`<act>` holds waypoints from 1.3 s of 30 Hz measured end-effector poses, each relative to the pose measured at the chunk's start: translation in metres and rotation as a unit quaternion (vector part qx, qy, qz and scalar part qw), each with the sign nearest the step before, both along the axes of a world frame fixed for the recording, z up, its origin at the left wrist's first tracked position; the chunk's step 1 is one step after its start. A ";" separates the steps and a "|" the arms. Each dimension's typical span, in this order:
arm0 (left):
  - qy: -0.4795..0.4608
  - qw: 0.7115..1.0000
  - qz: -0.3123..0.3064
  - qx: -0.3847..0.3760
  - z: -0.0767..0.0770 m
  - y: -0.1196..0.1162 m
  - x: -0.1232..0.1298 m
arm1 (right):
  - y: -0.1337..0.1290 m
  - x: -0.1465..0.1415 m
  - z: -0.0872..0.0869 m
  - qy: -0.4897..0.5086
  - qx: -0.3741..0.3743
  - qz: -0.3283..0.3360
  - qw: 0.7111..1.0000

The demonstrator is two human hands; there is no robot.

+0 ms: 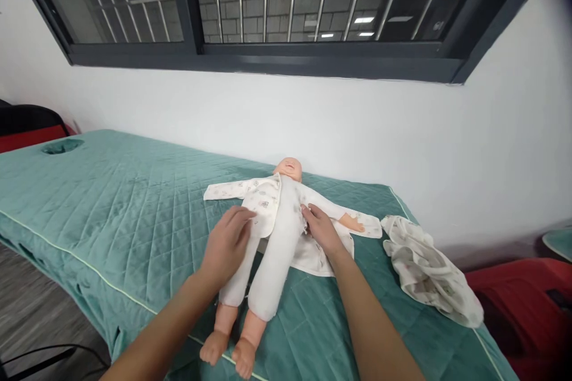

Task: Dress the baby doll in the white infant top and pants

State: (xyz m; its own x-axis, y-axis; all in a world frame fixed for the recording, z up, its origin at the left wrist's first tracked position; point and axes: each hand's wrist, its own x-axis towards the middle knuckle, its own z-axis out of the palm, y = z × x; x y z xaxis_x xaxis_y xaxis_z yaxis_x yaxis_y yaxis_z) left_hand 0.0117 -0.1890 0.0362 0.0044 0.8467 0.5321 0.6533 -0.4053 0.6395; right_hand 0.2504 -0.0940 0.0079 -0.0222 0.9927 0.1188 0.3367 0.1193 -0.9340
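Observation:
A baby doll [290, 208] lies on its back with its head toward the wall and its bare feet toward me. It has a white cloth body and a white printed baby shirt [263, 205], open at the front. One shirt panel covers the chest on the left; the other is spread on the bed at the right. My left hand [230, 238] is closed at the side of the left panel, its fingertips on the fabric. With thumb and fingers together, my right hand [320, 226] pinches the shirt's edge beside the doll's waist. A doll hand shows near the right cuff.
A crumpled white printed cloth [431, 274] lies at the right edge of the green quilted bed [147, 220]. Behind stands a white wall with a barred window [286, 59]. Red chairs or bags [527, 303] are at the right, and another red and black item [31, 125] is at far left.

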 end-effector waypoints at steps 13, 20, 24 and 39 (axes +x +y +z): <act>-0.196 0.959 0.019 -0.204 -0.041 -0.005 -0.034 | 0.004 0.000 -0.004 -0.017 0.005 -0.005 1.000; -0.230 0.958 0.022 -0.169 -0.036 -0.004 -0.043 | 0.004 0.001 -0.007 -0.022 0.014 0.006 1.000; -0.238 0.956 0.070 -0.154 -0.012 0.034 -0.029 | 0.005 0.001 -0.007 -0.017 0.009 0.005 1.000; 0.293 0.946 -0.025 -0.134 0.066 0.132 0.085 | 0.002 -0.003 -0.007 -0.035 0.042 -0.040 0.998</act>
